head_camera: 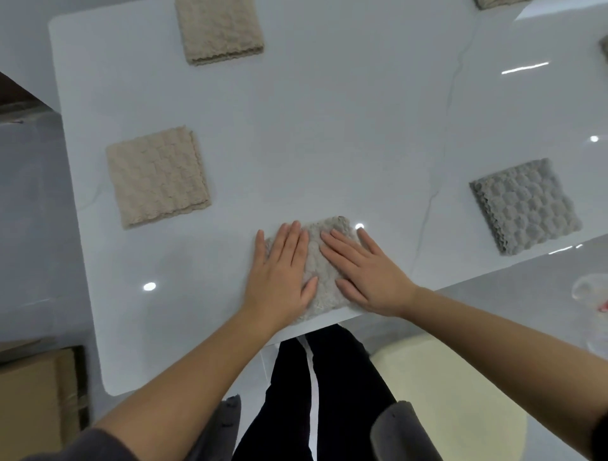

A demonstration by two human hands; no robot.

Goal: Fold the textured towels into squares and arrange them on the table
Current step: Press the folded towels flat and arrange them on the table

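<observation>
A folded light grey-beige textured towel (318,263) lies near the front edge of the white table (296,131). My left hand (283,273) presses flat on its left half, fingers straight. My right hand (365,273) presses flat on its right half, fingers spread. Much of the towel is hidden under both hands. A folded beige towel (158,177) sits at the left, another beige folded towel (220,29) at the far left, and a folded grey towel (526,205) at the right.
Parts of two more towels show at the top edge (493,3) and right edge (604,49). A cardboard box (36,404) stands on the floor at the left. A cream seat (437,388) and a clear plastic item (592,293) lie at the right.
</observation>
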